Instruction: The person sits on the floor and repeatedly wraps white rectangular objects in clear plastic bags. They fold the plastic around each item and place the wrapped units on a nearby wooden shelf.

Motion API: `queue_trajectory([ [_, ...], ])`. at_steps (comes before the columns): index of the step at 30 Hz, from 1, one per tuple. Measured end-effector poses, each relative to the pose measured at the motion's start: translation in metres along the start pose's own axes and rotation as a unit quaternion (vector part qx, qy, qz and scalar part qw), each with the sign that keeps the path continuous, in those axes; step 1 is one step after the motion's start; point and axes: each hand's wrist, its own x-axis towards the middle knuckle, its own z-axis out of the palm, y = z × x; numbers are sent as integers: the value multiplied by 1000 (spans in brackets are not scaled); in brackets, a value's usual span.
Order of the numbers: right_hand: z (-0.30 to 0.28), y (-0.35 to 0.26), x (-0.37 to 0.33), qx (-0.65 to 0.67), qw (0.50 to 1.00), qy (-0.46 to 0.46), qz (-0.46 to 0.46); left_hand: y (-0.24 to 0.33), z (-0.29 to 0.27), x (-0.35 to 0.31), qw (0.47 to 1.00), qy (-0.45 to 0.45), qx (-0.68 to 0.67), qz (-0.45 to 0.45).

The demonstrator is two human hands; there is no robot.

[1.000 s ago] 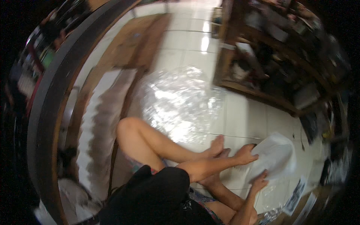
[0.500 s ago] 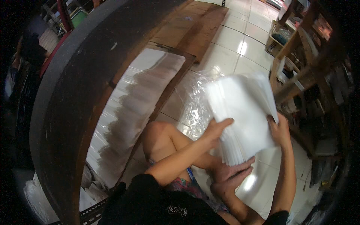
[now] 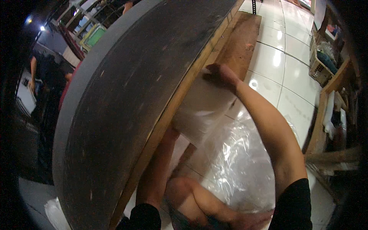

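A stack of whitish, translucent plastic sheets point(image 3: 199, 105) lies partly under the dark tabletop, at the level of the low wooden board. My right hand point(image 3: 224, 76) grips its far end, fingers bent over the edge in shadow. At the near end, my left hand point(image 3: 171, 132) reaches beneath the tabletop edge; its fingers are hidden there. Crumpled clear plastic wrap point(image 3: 245, 165) is spread on the floor between my arms, beside my bent leg.
The dark tabletop point(image 3: 126, 103) with its wooden edge overhangs on the left. A brown wooden board point(image 3: 239, 46) extends beyond my right hand. At right stand a beige basket point(image 3: 320, 65) and a wooden rack point(image 3: 326, 103). Another person point(image 3: 50, 84) is at far left.
Both hands have carried the sheet stack from over my feet leftward to under the tabletop. My right arm now stretches far forward, and my view has shifted with the move.
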Motion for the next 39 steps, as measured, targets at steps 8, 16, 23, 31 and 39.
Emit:
queue_trajectory([
  [8, 62, 29, -73, -10, 991, -38, 125, -10, -33, 41, 956, 191, 50, -216],
  [16, 56, 5, -139, 54, 995, 37, 80, -18, -30, 62, 938, 240, 86, -236],
  [23, 97, -79, -76, 86, 989, -124, 9, -22, -90, 64, 952, 208, 90, -204],
  [31, 135, -62, -105, 29, 985, -171, -11, 2, -12, 18, 855, 207, 452, 148],
  [39, 148, -71, -104, -47, 988, -131, -64, -5, -65, 79, 374, -179, 906, 89],
])
